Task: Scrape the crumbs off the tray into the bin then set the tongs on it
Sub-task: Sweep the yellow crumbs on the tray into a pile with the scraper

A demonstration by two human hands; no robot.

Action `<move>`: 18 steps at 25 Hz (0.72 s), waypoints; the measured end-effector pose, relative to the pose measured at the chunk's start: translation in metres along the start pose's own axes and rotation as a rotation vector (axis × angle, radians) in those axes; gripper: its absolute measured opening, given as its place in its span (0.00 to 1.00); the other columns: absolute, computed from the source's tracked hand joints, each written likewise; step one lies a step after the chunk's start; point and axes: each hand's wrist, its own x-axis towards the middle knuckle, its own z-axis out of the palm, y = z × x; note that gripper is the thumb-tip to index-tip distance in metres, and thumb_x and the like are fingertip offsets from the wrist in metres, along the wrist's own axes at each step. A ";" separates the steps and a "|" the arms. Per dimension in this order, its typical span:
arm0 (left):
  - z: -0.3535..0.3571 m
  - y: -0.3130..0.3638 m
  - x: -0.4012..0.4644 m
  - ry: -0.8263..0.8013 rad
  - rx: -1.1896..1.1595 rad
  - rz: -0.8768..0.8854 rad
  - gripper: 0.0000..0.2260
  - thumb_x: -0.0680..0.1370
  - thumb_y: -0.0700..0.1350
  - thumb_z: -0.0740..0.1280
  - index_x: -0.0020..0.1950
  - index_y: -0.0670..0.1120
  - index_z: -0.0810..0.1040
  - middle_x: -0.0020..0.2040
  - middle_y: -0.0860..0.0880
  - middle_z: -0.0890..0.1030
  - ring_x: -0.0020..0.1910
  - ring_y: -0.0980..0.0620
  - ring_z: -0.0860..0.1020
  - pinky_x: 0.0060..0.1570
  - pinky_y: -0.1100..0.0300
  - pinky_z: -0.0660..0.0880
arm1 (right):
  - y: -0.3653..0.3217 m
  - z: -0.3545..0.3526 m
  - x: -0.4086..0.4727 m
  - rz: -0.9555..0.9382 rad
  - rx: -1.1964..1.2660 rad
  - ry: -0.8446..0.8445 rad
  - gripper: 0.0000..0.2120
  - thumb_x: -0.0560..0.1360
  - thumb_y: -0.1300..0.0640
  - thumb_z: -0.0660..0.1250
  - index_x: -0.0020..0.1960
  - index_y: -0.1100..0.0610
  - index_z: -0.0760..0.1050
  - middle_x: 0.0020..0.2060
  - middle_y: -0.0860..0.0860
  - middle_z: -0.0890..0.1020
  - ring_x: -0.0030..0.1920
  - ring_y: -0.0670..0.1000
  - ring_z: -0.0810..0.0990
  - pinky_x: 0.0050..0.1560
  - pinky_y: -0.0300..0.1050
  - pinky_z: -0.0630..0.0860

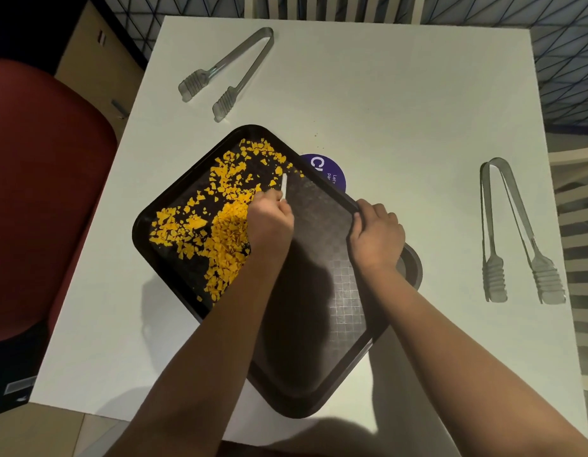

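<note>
A dark brown tray (319, 291) lies tilted on the white table. Yellow crumbs (220, 219) are heaped over its left half. My left hand (269, 222) is closed on a thin white scraper (284, 186), whose edge rests on the tray beside the crumbs. My right hand (375, 235) grips the tray's right rim. One pair of clear tongs (230, 70) lies at the table's far left. Another pair of tongs (513, 232) lies at the right. The red bin (39, 192) stands left of the table.
A purple round sticker (332, 173) peeks out from under the tray's far edge. A second dark tray (413, 268) shows beneath the right rim. A cardboard box (95, 51) stands behind the bin. The table (385, 94) ends close on every side.
</note>
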 end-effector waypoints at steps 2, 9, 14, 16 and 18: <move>0.007 0.010 -0.015 -0.056 0.009 0.145 0.05 0.73 0.33 0.66 0.46 0.33 0.81 0.38 0.39 0.81 0.32 0.55 0.73 0.34 0.73 0.70 | -0.001 0.001 -0.001 -0.001 0.002 0.008 0.15 0.75 0.56 0.58 0.57 0.58 0.77 0.46 0.61 0.80 0.42 0.64 0.76 0.38 0.49 0.67; 0.020 0.018 0.006 -0.121 -0.016 -0.153 0.11 0.78 0.37 0.61 0.58 0.37 0.77 0.52 0.40 0.78 0.49 0.47 0.80 0.48 0.64 0.76 | 0.000 0.002 -0.002 0.011 -0.024 -0.005 0.13 0.76 0.58 0.60 0.59 0.57 0.76 0.47 0.60 0.80 0.43 0.64 0.75 0.40 0.50 0.68; 0.000 -0.003 0.029 -0.005 0.004 -0.307 0.10 0.78 0.37 0.61 0.58 0.36 0.76 0.54 0.39 0.78 0.51 0.45 0.80 0.50 0.57 0.80 | -0.002 0.001 -0.002 0.025 -0.067 -0.029 0.14 0.77 0.57 0.58 0.60 0.56 0.75 0.48 0.60 0.80 0.44 0.63 0.75 0.41 0.50 0.69; 0.002 0.001 0.019 -0.013 -0.017 -0.193 0.09 0.77 0.36 0.62 0.54 0.35 0.78 0.49 0.39 0.79 0.44 0.48 0.80 0.44 0.57 0.81 | -0.003 0.001 -0.002 0.021 -0.074 -0.034 0.14 0.77 0.57 0.58 0.60 0.56 0.75 0.48 0.60 0.80 0.44 0.64 0.75 0.41 0.51 0.69; 0.012 0.013 0.006 -0.047 -0.024 -0.043 0.07 0.76 0.35 0.63 0.49 0.34 0.79 0.43 0.39 0.80 0.37 0.50 0.78 0.38 0.62 0.78 | -0.003 0.000 -0.002 0.022 -0.084 -0.033 0.14 0.77 0.57 0.58 0.60 0.57 0.75 0.48 0.60 0.80 0.44 0.64 0.75 0.41 0.50 0.69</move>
